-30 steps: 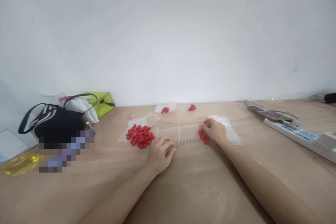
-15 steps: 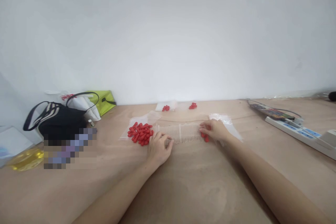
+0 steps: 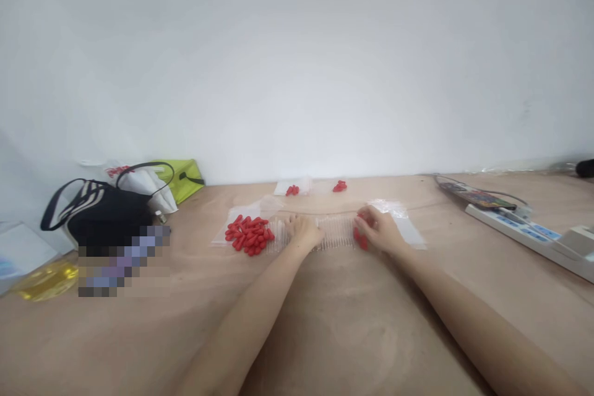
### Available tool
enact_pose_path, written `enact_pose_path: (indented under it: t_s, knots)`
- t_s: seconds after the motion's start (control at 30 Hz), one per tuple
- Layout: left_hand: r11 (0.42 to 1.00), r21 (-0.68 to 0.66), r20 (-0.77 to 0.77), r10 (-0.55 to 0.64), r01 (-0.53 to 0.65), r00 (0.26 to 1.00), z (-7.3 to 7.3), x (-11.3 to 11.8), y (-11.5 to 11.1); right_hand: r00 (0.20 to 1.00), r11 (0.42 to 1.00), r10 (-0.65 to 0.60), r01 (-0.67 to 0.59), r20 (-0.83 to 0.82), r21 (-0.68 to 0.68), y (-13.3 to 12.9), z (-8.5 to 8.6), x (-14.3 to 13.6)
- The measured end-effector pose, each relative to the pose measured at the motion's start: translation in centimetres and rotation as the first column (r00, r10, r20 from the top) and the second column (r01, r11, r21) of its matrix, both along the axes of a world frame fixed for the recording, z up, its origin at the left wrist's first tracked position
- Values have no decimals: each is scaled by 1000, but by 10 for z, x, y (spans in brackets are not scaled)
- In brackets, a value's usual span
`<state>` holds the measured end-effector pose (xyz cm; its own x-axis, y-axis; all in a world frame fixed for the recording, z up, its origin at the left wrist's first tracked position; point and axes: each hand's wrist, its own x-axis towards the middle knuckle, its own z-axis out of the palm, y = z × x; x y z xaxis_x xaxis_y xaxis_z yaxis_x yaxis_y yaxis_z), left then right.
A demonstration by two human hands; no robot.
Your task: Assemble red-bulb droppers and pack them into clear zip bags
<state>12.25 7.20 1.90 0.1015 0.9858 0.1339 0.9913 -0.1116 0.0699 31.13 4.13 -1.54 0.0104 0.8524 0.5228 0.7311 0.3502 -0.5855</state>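
Note:
A row of thin clear tubes [image 3: 338, 234], like dropper pipes, lies side by side on the wooden table. My left hand [image 3: 302, 231] rests over the left part of this row, its fingers and thumb apart. At the row's right end, my right hand [image 3: 383, 232] curls its fingers round a red teardrop-shaped bulb [image 3: 366, 218]. Just below these fingers, a few more red bulbs [image 3: 359, 238] lie on the table. Left of the row is a heap of red bulbs [image 3: 248, 235], partly on a clear plastic bag [image 3: 223, 235].
Two small groups of red bulbs [image 3: 292, 190] lie near the wall on clear bags. More plastic bags [image 3: 411, 232] are beyond my right hand. A power strip [image 3: 524, 235] and a phone [image 3: 482, 197] are at the right. A black bag [image 3: 111, 216] and a green bag [image 3: 185, 182] stand left.
My left hand has moved right and away from me, from beside the red heap onto the tubes. My right hand has shifted slightly right, and a red bulb now shows between its fingers.

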Motion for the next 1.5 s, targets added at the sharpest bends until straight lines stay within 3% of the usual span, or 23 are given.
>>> enact_pose_path:
  t_s: [0.3,0.4,0.47,0.57,0.67,0.77,1.0,1.5]
  knots:
    - [1000,-17,8,1,-1,1000,7,10,-4,985,996,-70,79,-159,50,-21,-12,-25]
    - [996,31,40,-81,80,996,16,2,-20,983,994,-63,78,-173,78,-28,-14,-32]
    - [980,71,72,-191,186,979,18,-11,-33,991,995,5,9,-137,100,-34,-14,-37]
    - [878,167,194,-474,448,859,7,-38,-51,989,985,117,-103,-88,141,-45,-12,-45]
    - [786,340,202,-597,517,776,-15,-64,-60,977,972,197,-184,-82,147,-55,-8,-54]
    - [707,427,182,-678,564,712,-31,-76,-62,959,957,278,-272,-55,100,-61,-6,-60]
    - [654,440,181,-735,615,653,-34,-74,-57,953,952,303,-302,-11,58,-64,-3,-63]
    - [603,459,184,-783,652,594,-36,-76,-55,910,912,408,-405,-66,62,-60,-5,-62]
